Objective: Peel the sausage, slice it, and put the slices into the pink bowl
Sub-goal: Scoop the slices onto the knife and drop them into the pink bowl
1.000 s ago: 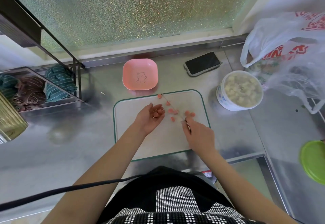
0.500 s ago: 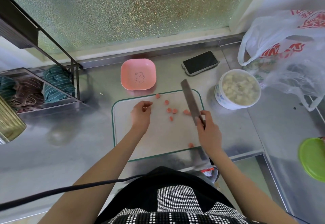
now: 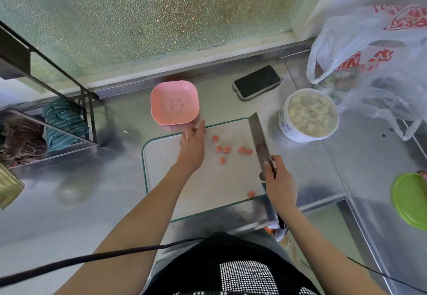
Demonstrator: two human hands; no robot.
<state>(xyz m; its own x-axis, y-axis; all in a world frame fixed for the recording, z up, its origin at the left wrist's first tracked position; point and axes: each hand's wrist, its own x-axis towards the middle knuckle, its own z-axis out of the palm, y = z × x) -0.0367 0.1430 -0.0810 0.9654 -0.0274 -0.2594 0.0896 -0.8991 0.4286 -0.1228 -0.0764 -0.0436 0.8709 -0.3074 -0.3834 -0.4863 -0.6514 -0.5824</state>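
Several pink sausage slices (image 3: 223,149) lie scattered on the white cutting board (image 3: 208,193); one more slice (image 3: 251,194) sits near the board's front right edge. The pink bowl (image 3: 175,102) with a bear drawing stands empty just beyond the board's far left edge. My left hand (image 3: 192,146) stretches over the board with fingers apart, and its fingertips reach the bowl's near right corner. My right hand (image 3: 278,181) grips the handle of a cleaver (image 3: 258,139), whose blade points away along the board's right side, beside the slices.
A tub of pale chunks (image 3: 308,115) stands right of the board, a black phone (image 3: 257,82) behind it, and a plastic bag (image 3: 374,70) at far right. A green lid (image 3: 410,200) lies at the right edge. A rack with cloths (image 3: 62,121) stands left.
The cutting has stopped and my right hand has swung the cleaver to the board's right side. My left hand has left the slices and moved forward to the pink bowl.
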